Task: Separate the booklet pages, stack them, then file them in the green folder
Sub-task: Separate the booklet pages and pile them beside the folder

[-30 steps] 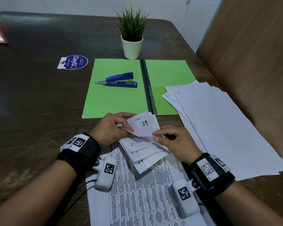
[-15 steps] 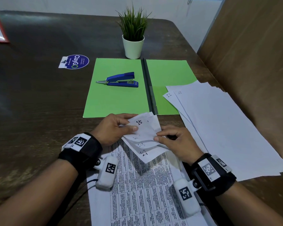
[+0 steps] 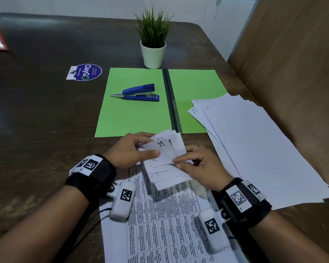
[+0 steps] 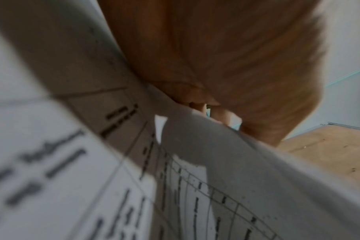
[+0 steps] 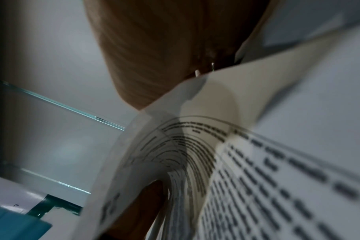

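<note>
Fingers of both hands pinch the booklet's folded-back corners, its length apparently running toward the person.

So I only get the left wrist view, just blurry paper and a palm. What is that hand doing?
Observer: The left hand pinches the folded-back page corners of the booklet; the top one reads 19.
Visitor: And the other hand?
Observer: The right hand pinches the same corners from the other side.
Visitor: Where is the folder?
Observer: The green folder lies open beyond the hands, a blue stapler on its left half.
</note>
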Tool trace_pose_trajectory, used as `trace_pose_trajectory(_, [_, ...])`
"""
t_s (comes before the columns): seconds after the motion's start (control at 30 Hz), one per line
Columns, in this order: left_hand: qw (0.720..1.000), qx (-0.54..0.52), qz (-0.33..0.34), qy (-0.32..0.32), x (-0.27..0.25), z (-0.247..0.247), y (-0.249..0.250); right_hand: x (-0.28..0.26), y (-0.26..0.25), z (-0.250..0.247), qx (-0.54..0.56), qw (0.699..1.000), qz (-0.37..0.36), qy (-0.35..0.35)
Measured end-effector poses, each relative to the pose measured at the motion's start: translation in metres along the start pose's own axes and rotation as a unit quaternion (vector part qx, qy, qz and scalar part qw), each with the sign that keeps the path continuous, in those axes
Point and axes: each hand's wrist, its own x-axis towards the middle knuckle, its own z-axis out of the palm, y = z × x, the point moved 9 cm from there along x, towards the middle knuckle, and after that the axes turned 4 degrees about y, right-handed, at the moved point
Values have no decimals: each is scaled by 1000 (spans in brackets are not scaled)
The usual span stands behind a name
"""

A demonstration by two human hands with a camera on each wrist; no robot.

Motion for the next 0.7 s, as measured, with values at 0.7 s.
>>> trace_pose_trajectory(0.7, [998,48,33,27,3,-3,0,0,13,-5,-90,996,14,17])
